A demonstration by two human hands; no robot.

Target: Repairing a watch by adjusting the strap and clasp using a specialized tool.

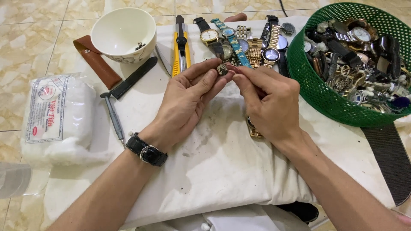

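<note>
One white cloth (222, 162) spread over the tiled floor; one green basket (319, 92) heaped with watches at the right; one white bowl (120, 32); about nine watches (239, 42) laid in a row. Left hand (186, 102) and right hand (267, 102) raised together, fingertips pinched shut on one small metal watch part (223, 68) above the cloth's centre.

Worktable layout
Bowl (123, 35) lies left, basket (342, 85) of watches right, watches (239, 40) in a row between, screwdriver (113, 117) before the bowl.
</note>
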